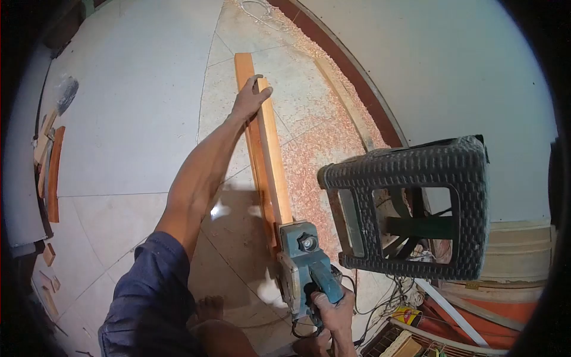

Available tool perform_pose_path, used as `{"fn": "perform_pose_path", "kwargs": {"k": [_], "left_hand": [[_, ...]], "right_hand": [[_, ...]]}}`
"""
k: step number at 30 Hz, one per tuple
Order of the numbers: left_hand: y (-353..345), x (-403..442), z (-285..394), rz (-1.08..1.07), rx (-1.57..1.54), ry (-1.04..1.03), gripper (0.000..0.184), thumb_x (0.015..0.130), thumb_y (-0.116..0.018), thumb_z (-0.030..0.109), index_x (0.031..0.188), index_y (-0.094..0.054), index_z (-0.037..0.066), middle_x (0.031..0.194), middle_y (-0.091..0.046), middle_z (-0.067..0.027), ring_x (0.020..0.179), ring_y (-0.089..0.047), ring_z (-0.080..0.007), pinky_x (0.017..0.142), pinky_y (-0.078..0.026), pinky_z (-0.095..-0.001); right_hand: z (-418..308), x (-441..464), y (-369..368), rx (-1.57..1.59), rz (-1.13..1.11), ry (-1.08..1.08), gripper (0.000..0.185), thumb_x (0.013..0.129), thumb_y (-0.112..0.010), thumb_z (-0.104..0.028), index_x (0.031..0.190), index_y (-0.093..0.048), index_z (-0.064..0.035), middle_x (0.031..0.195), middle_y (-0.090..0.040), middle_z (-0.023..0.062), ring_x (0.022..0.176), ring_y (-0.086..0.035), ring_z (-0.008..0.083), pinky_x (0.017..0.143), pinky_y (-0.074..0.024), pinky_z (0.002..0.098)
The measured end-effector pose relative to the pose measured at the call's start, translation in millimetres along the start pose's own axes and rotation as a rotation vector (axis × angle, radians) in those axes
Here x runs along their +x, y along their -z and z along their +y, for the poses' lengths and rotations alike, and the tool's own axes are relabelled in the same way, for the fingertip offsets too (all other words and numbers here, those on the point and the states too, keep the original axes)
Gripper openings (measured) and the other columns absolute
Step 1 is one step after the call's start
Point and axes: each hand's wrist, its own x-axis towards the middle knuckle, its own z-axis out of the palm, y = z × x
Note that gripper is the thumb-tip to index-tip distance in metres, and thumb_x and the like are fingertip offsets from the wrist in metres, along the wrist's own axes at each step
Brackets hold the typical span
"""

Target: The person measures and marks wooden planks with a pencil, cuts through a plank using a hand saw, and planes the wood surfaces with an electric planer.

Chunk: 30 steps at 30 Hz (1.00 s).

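My right hand (pixel 336 312) is wrapped round the rear handle of a teal electric planer (pixel 306 250). The planer sits at the near end of a pale wooden bar (pixel 275 160). Far along that bar, my left hand (pixel 253 98) grips its far end, with the thumb on the right side and the fingers over the top. A darker reddish wooden beam (pixel 244 65) runs along the left of the pale bar and reaches a little past it. The planer hides the near ends of both pieces.
Wood shavings (pixel 309 178) cover the tiled floor on the right. A dark woven-pattern plastic stool (pixel 410 166) lies on its side there. Black cables (pixel 386 303) tangle near a wire rack (pixel 386 342). Wood offcuts (pixel 56 172) lie at left; a wooden strip (pixel 345 104) lies beyond.
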Motion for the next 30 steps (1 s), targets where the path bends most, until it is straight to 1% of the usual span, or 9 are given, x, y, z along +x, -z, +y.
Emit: {"fn": "perform_pose_path", "kwargs": {"k": [2,5,7,8,11,16,24,28,30], "left_hand": [[3.3,-4.4,-4.0,0.007,-0.115,0.054,0.069,0.088,-0.073,0.043,0.144,-0.050,0.011,0.134,-0.062,-0.0210,0.125,-0.059,-0.0321,0.104,-0.047,-0.0423],[11.1,9.3,-17.6,-0.014,0.018,-0.066,0.054,0.101,-0.059,0.038,0.143,-0.049,0.007,0.124,-0.061,-0.0146,0.109,-0.061,-0.0247,0.096,-0.050,-0.0374],[18.7,18.8,-36.3,-0.166,-0.488,0.077,0.055,0.104,-0.046,0.045,0.139,-0.053,0.002,0.136,-0.060,-0.0160,0.130,-0.053,-0.0274,0.112,-0.037,-0.0387],[21.0,14.7,-35.4,-0.165,-0.510,0.059,0.058,0.110,-0.029,0.043,0.140,-0.054,0.000,0.141,-0.057,-0.0162,0.135,-0.049,-0.0265,0.116,-0.032,-0.0373],[24.5,17.6,-43.5,-0.140,-0.446,0.087,0.054,0.112,-0.029,0.037,0.142,-0.051,-0.002,0.133,-0.059,-0.0154,0.128,-0.052,-0.0246,0.113,-0.037,-0.0380],[39.5,6.2,-29.7,-0.188,-0.351,0.091,0.061,0.112,-0.023,0.043,0.143,-0.050,-0.002,0.143,-0.055,-0.0172,0.138,-0.046,-0.0271,0.120,-0.030,-0.0417],[44.3,20.0,-60.2,-0.209,-0.451,0.129,0.079,0.107,-0.027,0.059,0.151,-0.037,-0.006,0.148,-0.050,-0.0235,0.139,-0.046,-0.0328,0.117,-0.032,-0.0433],[43.6,20.0,-68.6,-0.167,-0.471,0.188,0.072,0.110,-0.029,0.050,0.152,-0.035,-0.007,0.154,-0.041,-0.0274,0.140,-0.044,-0.0314,0.118,-0.031,-0.0408],[45.3,14.1,-66.5,-0.182,-0.486,0.092,0.070,0.111,-0.027,0.048,0.153,-0.032,-0.008,0.155,-0.037,-0.0284,0.141,-0.043,-0.0333,0.119,-0.031,-0.0420]], "right_hand": [[-14.8,12.0,-5.8,0.017,-0.025,-0.040,0.028,0.078,-0.072,-0.019,0.094,-0.071,0.0034,0.070,-0.066,0.0052,0.061,-0.060,0.0136,0.059,-0.0488,0.0308],[-38.7,38.3,-15.7,-0.003,-0.049,-0.042,0.031,0.079,-0.071,-0.021,0.098,-0.071,0.0045,0.072,-0.066,0.0054,0.065,-0.060,0.0125,0.062,-0.0501,0.0311],[-47.6,57.7,-23.5,-0.051,-0.030,0.068,0.032,0.079,-0.070,-0.022,0.095,-0.071,0.0054,0.070,-0.066,0.0052,0.063,-0.059,0.0116,0.060,-0.0500,0.0316],[-53.5,69.0,-27.5,-0.061,-0.034,0.069,0.032,0.079,-0.070,-0.022,0.095,-0.071,0.0054,0.070,-0.066,0.0052,0.063,-0.059,0.0116,0.060,-0.0500,0.0316],[-78.1,105.4,-43.0,-0.084,0.035,0.126,0.028,0.079,-0.069,-0.023,0.086,-0.070,0.0050,0.065,-0.063,0.0042,0.059,-0.059,0.0120,0.057,-0.0492,0.0321],[-167.3,162.0,-77.4,-0.040,0.037,0.189,0.027,0.081,-0.067,-0.024,0.072,-0.066,0.0017,0.061,-0.061,0.0046,0.053,-0.058,0.0128,0.052,-0.0465,0.0326],[-281.7,289.2,-128.9,-0.013,-0.129,0.425,0.019,0.081,-0.064,-0.023,0.077,-0.063,-0.0041,0.063,-0.057,0.0069,0.052,-0.054,0.0179,0.051,-0.0432,0.0326],[-341.1,336.1,-155.7,0.070,-0.180,0.445,0.019,0.081,-0.063,-0.020,0.073,-0.062,-0.0020,0.063,-0.057,0.0083,0.052,-0.053,0.0188,0.050,-0.0423,0.0345],[-350.9,345.2,-160.5,0.105,-0.185,0.462,0.022,0.081,-0.063,-0.018,0.071,-0.063,0.0010,0.062,-0.058,0.0103,0.051,-0.054,0.0195,0.049,-0.0413,0.0360]]}}
